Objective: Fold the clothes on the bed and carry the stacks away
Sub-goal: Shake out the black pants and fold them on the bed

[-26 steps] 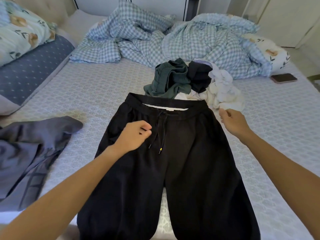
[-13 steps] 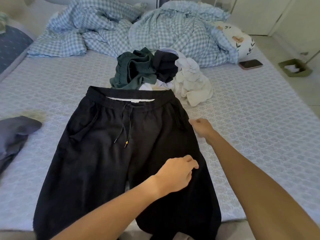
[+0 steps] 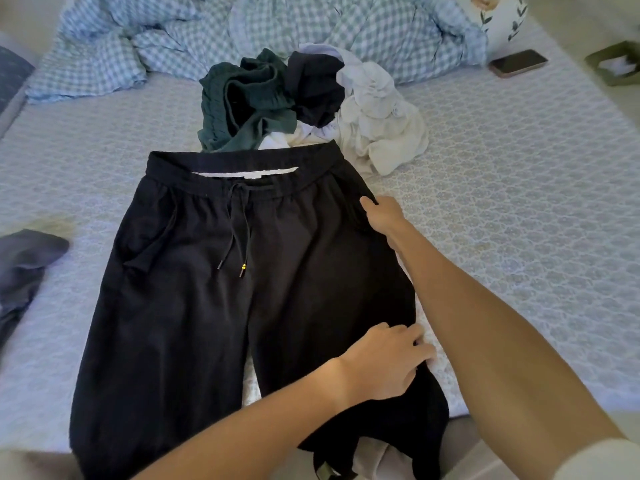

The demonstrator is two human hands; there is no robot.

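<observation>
Black drawstring trousers [image 3: 194,306] lie flat on the bed [image 3: 519,220], waistband away from me, legs hanging over the near edge. My right hand [image 3: 382,216] pinches the trousers' right side seam just below the waistband. My left hand [image 3: 384,362] reaches across and grips the outer edge of the right leg lower down. Behind the waistband sits a loose pile of unfolded clothes: a dark green garment [image 3: 242,98], a black one [image 3: 315,88] and white ones [image 3: 381,129].
A crumpled blue checked duvet [image 3: 242,26] fills the far side of the bed. A phone [image 3: 517,62] lies at the far right, a grey garment [image 3: 24,265] at the left edge. A floral pillow [image 3: 502,15] and a small floor tray [image 3: 616,65] are at right.
My left hand moved from the drawstring area across to the right leg's outer edge. My right hand came down from near the white clothes onto the trousers' side seam.
</observation>
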